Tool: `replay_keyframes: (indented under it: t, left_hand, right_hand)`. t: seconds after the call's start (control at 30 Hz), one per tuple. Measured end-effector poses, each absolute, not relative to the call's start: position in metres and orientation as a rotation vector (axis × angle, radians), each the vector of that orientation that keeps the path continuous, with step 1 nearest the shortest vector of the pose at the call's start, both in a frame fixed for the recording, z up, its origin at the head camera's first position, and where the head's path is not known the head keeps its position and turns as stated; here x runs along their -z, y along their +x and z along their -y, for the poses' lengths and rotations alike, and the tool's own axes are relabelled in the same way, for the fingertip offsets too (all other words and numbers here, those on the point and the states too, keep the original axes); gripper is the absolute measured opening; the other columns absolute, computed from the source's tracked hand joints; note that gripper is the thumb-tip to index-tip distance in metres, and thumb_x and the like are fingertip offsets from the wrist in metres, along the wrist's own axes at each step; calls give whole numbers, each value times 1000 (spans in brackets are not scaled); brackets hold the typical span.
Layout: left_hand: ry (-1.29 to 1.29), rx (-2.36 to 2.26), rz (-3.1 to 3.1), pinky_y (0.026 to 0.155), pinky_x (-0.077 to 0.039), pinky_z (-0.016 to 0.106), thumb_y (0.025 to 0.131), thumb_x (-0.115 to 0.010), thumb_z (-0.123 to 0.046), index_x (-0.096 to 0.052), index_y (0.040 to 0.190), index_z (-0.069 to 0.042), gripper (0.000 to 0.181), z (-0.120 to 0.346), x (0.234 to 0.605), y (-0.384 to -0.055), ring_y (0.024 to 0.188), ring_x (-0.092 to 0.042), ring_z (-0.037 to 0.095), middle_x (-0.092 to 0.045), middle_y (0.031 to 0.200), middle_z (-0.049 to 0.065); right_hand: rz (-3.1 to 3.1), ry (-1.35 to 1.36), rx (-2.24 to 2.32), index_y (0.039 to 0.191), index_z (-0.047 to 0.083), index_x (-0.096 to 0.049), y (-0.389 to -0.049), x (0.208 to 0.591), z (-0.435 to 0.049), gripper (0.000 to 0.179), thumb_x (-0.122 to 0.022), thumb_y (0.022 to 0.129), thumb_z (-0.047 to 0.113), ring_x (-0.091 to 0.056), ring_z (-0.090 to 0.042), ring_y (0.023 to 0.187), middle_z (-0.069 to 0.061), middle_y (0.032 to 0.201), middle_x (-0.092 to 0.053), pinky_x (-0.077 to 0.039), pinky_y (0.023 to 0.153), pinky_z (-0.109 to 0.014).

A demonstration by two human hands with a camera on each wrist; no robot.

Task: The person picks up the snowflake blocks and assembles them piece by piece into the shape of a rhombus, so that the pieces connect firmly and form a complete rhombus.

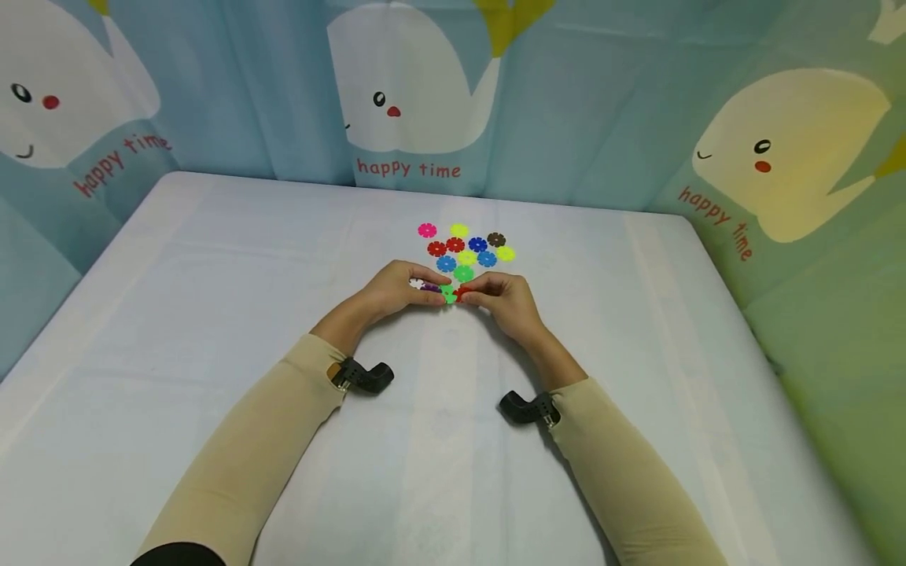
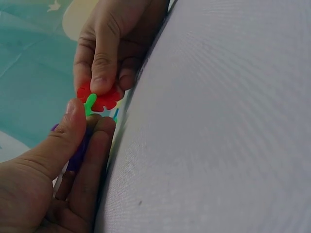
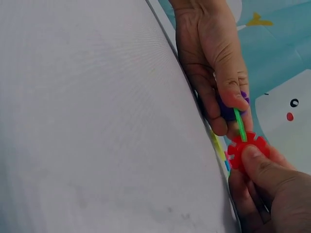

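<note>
My left hand (image 1: 392, 292) pinches a short chain of notched plastic snowflake discs between thumb and fingers. In it are a white disc (image 1: 416, 284), a purple disc (image 3: 227, 111) partly covered by the fingers, and a green disc (image 3: 240, 125) seen edge-on in the right wrist view. My right hand (image 1: 511, 306) grips a red disc (image 2: 108, 102) between thumb and fingers. The red disc meets the green one's edge at an angle, and the two overlap at the slots. Both hands are close together, low over the white table.
Just beyond the hands lie several loose discs on the white table (image 1: 439, 409): a green disc (image 1: 463, 273), blue, red and yellow ones, a pink disc (image 1: 427, 230) and a brown disc (image 1: 496, 239). A whale-print curtain (image 1: 594, 118) stands behind the table.
</note>
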State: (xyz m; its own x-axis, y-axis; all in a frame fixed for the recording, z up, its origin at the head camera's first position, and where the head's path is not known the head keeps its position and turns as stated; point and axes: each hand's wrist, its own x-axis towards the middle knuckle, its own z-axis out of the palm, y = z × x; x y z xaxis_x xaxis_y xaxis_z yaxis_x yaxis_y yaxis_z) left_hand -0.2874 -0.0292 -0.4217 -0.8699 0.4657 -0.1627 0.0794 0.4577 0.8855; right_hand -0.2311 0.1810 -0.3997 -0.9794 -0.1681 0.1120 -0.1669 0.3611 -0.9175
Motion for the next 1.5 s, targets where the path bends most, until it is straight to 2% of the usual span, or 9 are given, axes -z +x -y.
replay_keyframes:
  t: [0.4, 0.73, 0.9, 1.0, 1.1, 1.17, 1.33, 1.5]
  left_hand:
    - [453, -1394, -2321, 115, -32, 49, 83, -80, -34, -73, 120, -23, 39, 29, 425, -288, 135, -44, 21, -60, 135, 1]
    - [450, -1399, -2311, 114, -32, 49, 85, -77, -39, -71, 122, -26, 40, 32, 423, -288, 137, -41, 19, -58, 138, -1]
    - [443, -1525, -2165, 111, -40, 43, 97, -62, -38, -68, 127, -15, 39, 32, 424, -288, 126, -54, 20, -61, 136, 4]
    - [404, -1561, -2119, 116, -32, 46, 102, -49, -44, -69, 125, -15, 42, 32, 425, -288, 129, -53, 20, -62, 134, 4]
    - [410, -1500, -2199, 119, -25, 49, 102, -45, -49, -71, 122, -20, 44, 32, 424, -288, 135, -46, 18, -62, 134, 0]
    - [422, -1475, -2233, 118, -27, 49, 102, -49, -47, -71, 122, -20, 40, 32, 424, -288, 135, -45, 18, -62, 133, -1]
    - [441, -1444, -2266, 110, -41, 42, 99, -60, -35, -70, 120, -18, 30, 30, 424, -287, 119, -58, 16, -68, 123, 0]
    - [446, -1436, -2262, 103, -48, 38, 97, -64, -31, -70, 118, -18, 25, 26, 423, -285, 107, -66, 14, -72, 114, 1]
  right_hand:
    - [-2555, -345, 1802, 100, -14, -69, -232, 404, -182, 17, -70, 87, -3, -63, -8, 76, -28, 98, -68, -53, 72, -17]
    - [-2563, -302, 1792, 107, -12, -68, -237, 412, -185, 19, -67, 90, -3, -64, -16, 90, -28, 108, -68, -53, 78, -15]
    - [-2549, -294, 1837, 109, -8, -69, -247, 430, -191, 20, -66, 92, 0, -63, -13, 92, -25, 109, -68, -53, 79, -15]
    - [-2550, -294, 1849, 110, -6, -69, -248, 433, -192, 20, -67, 93, 3, -64, -12, 92, -22, 109, -69, -53, 80, -16]
    - [-2563, -306, 1855, 109, -5, -70, -247, 435, -193, 19, -67, 93, 6, -64, -12, 93, -20, 107, -70, -54, 81, -18]
    - [-2566, -321, 1856, 108, -4, -70, -247, 435, -193, 19, -68, 93, 7, -65, -13, 93, -19, 106, -70, -54, 82, -18]
    - [-2557, -324, 1860, 108, -4, -71, -248, 434, -192, 19, -67, 93, 6, -65, -13, 93, -21, 108, -70, -54, 82, -19]
    - [-2559, -301, 1847, 109, -3, -71, -246, 431, -194, 18, -67, 92, 4, -65, -15, 94, -20, 108, -70, -54, 81, -18]
